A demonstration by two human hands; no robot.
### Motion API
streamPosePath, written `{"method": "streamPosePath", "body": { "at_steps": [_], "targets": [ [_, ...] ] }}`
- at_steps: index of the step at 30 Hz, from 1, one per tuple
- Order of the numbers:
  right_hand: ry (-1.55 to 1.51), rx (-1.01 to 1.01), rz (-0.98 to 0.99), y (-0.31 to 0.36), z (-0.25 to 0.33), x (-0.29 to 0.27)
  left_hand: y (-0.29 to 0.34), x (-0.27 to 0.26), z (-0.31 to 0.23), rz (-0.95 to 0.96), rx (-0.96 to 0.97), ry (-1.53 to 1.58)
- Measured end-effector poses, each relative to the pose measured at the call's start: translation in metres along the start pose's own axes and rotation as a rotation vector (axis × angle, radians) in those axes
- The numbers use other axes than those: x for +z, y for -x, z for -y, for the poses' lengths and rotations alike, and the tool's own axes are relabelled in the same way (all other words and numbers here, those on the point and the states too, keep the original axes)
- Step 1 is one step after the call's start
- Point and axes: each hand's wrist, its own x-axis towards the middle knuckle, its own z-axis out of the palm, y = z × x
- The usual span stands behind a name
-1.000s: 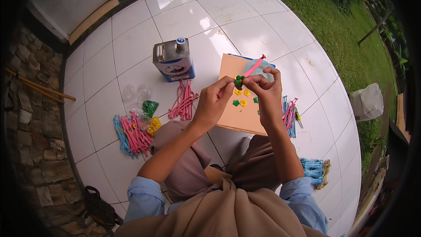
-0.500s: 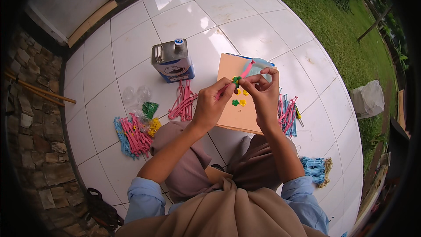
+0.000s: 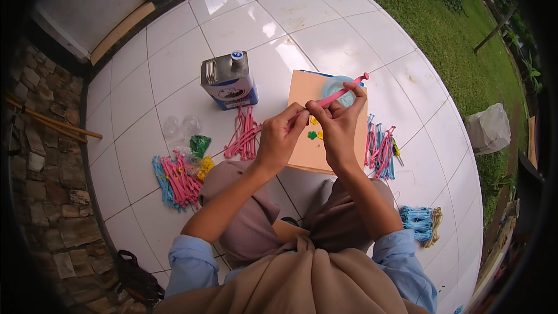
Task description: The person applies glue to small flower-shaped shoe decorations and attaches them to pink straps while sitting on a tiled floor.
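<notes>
Over a peach-coloured board (image 3: 303, 152), both hands grip one pink strap (image 3: 333, 98), whose knobbed end points up and right. My left hand (image 3: 279, 139) pinches its lower part between thumb and fingers. My right hand (image 3: 340, 136) is closed on the middle, its thumb close to the left fingertips. Fingers hide whatever lies at the meeting point. Beneath the hands, a green flower piece (image 3: 312, 135) and a yellow flower piece (image 3: 320, 135) rest on the board, with another yellow one partly covered. A light-blue bowl (image 3: 330, 85) sits at the board's far right corner.
A blue-and-silver metal can (image 3: 229, 81) stands beyond a pink strap bundle (image 3: 243, 136). Pink and blue straps (image 3: 177, 180) lie left beside bags of green pieces (image 3: 199, 145) and yellow ones (image 3: 204, 167). More straps (image 3: 381, 151), yellow-handled scissors (image 3: 396, 150) and blue bundles (image 3: 415, 224) lie right.
The green flower piece seen between my fingers is now hidden from sight. My right hand has closed around the strap, and the strap's knobbed end has swung right.
</notes>
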Motion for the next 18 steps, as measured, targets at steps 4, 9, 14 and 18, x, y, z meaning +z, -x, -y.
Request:
{"method": "streamPosePath", "body": {
  "at_steps": [4, 9, 14, 18],
  "targets": [
    [-0.032, -0.026, -0.005, -0.003, -0.012, -0.003, 0.002, -0.001, 0.003, 0.036, -0.006, -0.079],
    [0.083, 0.097, 0.017, -0.003, -0.009, -0.003, 0.016, 0.000, 0.014, 0.086, 0.021, -0.051],
    [0.176, -0.084, 0.071, -0.001, -0.023, -0.015, 0.011, -0.010, 0.020, -0.003, 0.201, -0.188],
    [0.264, -0.095, 0.114, -0.005, -0.020, -0.029, 0.013, -0.014, 0.026, -0.057, 0.276, -0.210]
  ]
}}
